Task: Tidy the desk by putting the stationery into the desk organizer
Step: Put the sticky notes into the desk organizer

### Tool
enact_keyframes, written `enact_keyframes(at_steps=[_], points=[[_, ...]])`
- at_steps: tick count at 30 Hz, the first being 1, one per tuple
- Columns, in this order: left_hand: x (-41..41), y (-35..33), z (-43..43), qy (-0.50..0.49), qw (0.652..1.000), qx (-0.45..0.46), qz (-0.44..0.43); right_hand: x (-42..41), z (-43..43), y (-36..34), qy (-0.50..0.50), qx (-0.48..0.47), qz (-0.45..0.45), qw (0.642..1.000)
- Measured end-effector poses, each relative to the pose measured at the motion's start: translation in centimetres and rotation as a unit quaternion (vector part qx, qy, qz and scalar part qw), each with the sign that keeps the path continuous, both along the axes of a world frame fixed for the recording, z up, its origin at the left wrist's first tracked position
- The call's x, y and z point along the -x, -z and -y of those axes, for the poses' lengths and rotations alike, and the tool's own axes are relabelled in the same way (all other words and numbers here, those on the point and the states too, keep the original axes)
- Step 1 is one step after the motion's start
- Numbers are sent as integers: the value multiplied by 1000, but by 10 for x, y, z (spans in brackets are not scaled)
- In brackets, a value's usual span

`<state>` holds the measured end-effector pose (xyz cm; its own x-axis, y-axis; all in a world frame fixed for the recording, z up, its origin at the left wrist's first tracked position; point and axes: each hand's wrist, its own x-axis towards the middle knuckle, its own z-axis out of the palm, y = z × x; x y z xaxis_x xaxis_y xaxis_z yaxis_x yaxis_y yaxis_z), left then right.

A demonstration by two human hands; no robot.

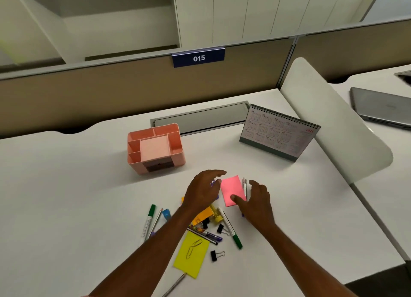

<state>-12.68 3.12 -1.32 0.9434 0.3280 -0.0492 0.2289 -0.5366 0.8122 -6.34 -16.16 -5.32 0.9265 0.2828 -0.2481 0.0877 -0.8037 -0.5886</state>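
Along both long edges of the pink note (pixel 231 188), left hand (pixel 203 191) and right hand (pixel 258 200) spread loose fingers.

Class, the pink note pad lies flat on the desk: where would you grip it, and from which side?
Likely the near short edge, pinched from above: the pink note pad lies flat and thin, and a pen crowds its right long edge.

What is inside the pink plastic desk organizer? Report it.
In the pink plastic desk organizer no stationery shows: the square middle tray looks bare. Walls hide the bottoms of the deeper side slots, and the dark front opening is too shadowed to read.
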Motion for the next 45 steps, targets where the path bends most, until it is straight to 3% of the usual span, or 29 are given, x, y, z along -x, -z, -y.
enact_keyframes(at_steps=[7,12,22,27,34,41,45], points=[[43,8,9,-66,995,69,3,24,-26,-13,24,71,10,997],[56,7,7,-75,993,94,-2,30,-28,-14,37,67,23,997],[63,-3,-5,-77,996,36,28,29,-33,-38,66,-36,54,996],[57,-23,-12,-66,994,-17,90,27,-48,-75,-70,-126,140,980],[46,-63,-51,-63,980,-93,162,17,-94,-126,-241,-145,239,929],[44,-84,-98,-184,961,-32,203,-17,-140,-153,-241,-161,270,918],[36,-94,-121,-210,952,-74,212,-31,-171,-162,-261,-164,295,904]])
